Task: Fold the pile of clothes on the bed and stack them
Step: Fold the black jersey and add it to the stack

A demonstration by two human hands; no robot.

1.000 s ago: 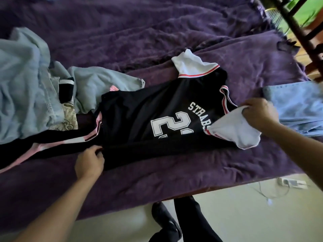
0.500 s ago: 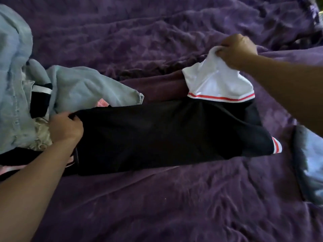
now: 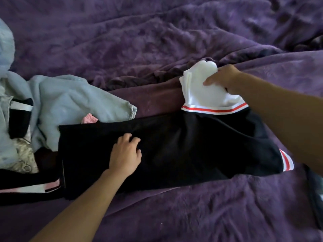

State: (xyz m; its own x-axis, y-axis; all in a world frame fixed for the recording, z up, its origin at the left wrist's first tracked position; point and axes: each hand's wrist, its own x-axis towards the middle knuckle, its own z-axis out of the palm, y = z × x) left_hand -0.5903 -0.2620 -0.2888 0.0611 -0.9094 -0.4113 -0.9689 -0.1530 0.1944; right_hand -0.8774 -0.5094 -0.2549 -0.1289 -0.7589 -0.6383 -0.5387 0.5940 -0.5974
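Observation:
A black jersey (image 3: pixel 183 145) lies folded lengthwise on the purple bedspread (image 3: pixel 157 41), its number hidden inside the fold. Its white sleeves (image 3: pixel 206 95), edged with a red and white stripe, stick out at the far right end. My right hand (image 3: pixel 225 78) grips the white sleeves from the right, thumb laid over them. My left hand (image 3: pixel 125 154) rests on the black cloth left of the middle, fingers slightly bent and pressing down. A second striped sleeve edge (image 3: pixel 286 162) shows at the jersey's near right corner.
The unfolded pile sits at the left: a light blue denim garment (image 3: pixel 70 102), a pink piece (image 3: pixel 89 118), a pale patterned cloth (image 3: pixel 24 158) and a black garment with a pink stripe (image 3: pixel 29 186). A dark item (image 3: pixel 314 189) lies at the right edge.
The near half of the jersey was folded away over the number. Since then my left hand slid from the jersey's left end to its middle. My right hand shifted its hold on the white sleeves.

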